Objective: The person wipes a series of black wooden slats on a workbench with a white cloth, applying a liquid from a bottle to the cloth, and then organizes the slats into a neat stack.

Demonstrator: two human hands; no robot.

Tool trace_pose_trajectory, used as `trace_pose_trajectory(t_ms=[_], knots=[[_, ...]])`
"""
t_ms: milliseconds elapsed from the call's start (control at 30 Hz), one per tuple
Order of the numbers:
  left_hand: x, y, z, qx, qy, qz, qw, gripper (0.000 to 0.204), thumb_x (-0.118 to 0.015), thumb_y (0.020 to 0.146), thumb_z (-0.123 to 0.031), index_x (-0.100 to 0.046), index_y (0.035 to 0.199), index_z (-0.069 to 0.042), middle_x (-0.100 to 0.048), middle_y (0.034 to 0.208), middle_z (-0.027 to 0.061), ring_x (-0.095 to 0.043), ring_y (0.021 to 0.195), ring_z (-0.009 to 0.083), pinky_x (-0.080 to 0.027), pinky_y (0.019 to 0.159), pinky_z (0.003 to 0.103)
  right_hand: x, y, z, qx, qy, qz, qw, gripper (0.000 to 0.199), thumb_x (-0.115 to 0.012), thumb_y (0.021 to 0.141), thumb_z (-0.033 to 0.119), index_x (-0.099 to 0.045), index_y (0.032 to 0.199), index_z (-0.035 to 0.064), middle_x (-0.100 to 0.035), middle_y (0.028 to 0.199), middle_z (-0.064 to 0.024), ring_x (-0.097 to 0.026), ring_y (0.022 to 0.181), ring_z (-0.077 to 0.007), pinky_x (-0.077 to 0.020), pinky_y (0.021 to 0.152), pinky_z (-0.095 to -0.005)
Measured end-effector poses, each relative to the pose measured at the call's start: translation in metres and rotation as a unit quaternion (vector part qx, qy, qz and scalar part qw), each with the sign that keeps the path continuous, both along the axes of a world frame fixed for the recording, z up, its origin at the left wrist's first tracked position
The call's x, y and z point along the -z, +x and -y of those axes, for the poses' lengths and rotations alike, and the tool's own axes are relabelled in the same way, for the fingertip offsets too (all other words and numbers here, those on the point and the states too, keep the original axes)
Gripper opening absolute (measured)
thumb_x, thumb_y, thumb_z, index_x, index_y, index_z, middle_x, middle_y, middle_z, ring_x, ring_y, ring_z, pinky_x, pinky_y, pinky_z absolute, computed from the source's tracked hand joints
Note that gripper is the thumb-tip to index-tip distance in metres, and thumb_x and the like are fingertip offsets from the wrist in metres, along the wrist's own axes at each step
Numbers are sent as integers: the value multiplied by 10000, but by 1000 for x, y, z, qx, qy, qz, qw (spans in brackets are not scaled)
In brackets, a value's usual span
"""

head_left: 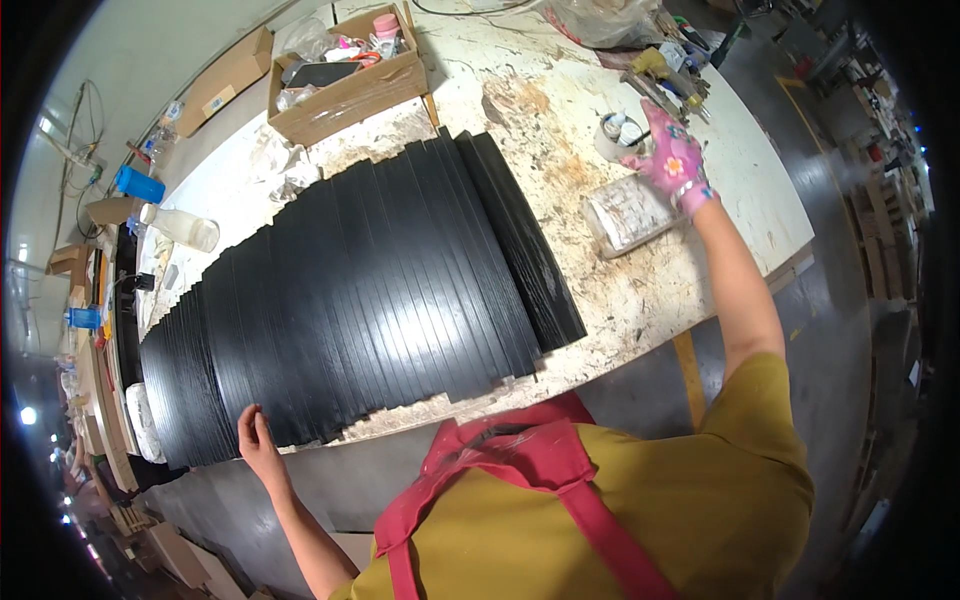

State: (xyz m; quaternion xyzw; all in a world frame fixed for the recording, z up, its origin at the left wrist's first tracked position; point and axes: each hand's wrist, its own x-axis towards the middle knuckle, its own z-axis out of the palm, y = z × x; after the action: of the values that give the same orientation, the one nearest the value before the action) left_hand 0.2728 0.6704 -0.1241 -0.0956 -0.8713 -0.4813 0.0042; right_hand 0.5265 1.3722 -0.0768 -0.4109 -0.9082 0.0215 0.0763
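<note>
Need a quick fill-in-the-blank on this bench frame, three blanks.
1. The row of overlapping slats on the workbench is ____ in colour.
2. The right hand wears a ____ glove.
3. The bare left hand rests at the slats' ____ edge.

Missing words: black; pink; near

cardboard box point(345, 95) contents: indistinct | tools point(668, 72): too cluttered to identify

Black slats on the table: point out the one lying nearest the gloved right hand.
The rightmost black slat, at the end of the fanned row. It lies on top with its whole face showing, unlike the overlapped others, closest to the right hand in the pink glove.
</note>
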Motion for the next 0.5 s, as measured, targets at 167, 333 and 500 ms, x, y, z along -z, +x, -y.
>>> trace_pose_trajectory(t_ms=[167,333,500], knots=[[-11,19,-20,15,-23,-7,1000,219,-559,985,-71,-621,1175,20,-670,1088,65,-622,981,124,-484,883,246,15,-36,-61,0,-16,174,985,1091,-794,700,499,-163,1554,249,-396,1502,-182,-470,1328,-332,-359,1059,-538],[-5,21,-25,-6,-40,18,999,216,-560,981,-58,-620,1175,14,-669,1080,64,-616,993,125,-480,888,247,12,-55,-72,-77,-59,276,956,1008,-805,693,411,-259,1525,251,-548,1327,-184,-591,1168,-346,-443,971,-452],[-3,21,-52,11,-102,18,995,192,-564,976,-54,-631,1138,24,-675,1057,65,-621,976,125,-478,899,252,16,-91,-81,-130,-49,284,949,994,-802,673,415,-297,1515,257,-542,1312,-204,-605,1130,-354,-445,951,-450]])
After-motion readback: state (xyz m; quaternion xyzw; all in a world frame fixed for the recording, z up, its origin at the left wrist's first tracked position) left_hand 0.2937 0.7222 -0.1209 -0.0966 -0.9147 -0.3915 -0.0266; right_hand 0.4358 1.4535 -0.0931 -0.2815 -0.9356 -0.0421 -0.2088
